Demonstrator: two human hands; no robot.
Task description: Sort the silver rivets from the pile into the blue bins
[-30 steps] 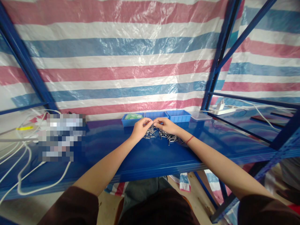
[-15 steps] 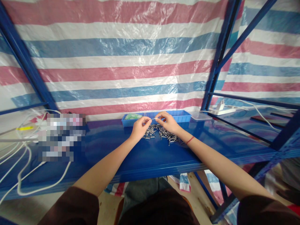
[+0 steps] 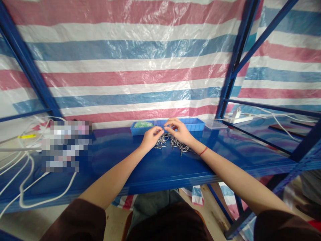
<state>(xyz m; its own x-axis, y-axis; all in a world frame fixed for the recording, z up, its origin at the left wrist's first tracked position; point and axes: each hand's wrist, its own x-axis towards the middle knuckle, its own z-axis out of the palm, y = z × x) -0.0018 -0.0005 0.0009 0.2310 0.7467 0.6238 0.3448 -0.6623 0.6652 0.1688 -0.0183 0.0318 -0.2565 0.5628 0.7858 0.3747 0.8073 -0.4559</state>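
My left hand (image 3: 151, 137) is closed in a pinch, its thumb and index fingertips together; whatever small thing they hold is too small to make out. Close beside its fingertips is my right hand (image 3: 178, 130), with a small gap between thumb and curled forefinger and nothing clear inside. Both hands hover over loose metal pins, rivet-like in shape: a smaller heap (image 3: 162, 144) by the left hand and a larger heap (image 3: 179, 146) under the right. Behind the hands stands a long blue plastic tray (image 3: 198, 125), with a green bundle in clear plastic (image 3: 143, 124) in its left part.
The blue metal tabletop (image 3: 120, 150) carries white cables (image 3: 27, 180) and a blurred-out patch at left. A clear plastic lid (image 3: 215, 124) lies right of the tray, near a white power strip (image 3: 240, 118). Blue frame posts (image 3: 227, 73) and a striped tarp (image 3: 140, 77) stand behind.
A thin metal pin showed between both hands' fingertips earlier; now it cannot be made out. My left hand has moved slightly right, and the right hand's thumb and forefinger have parted a little.
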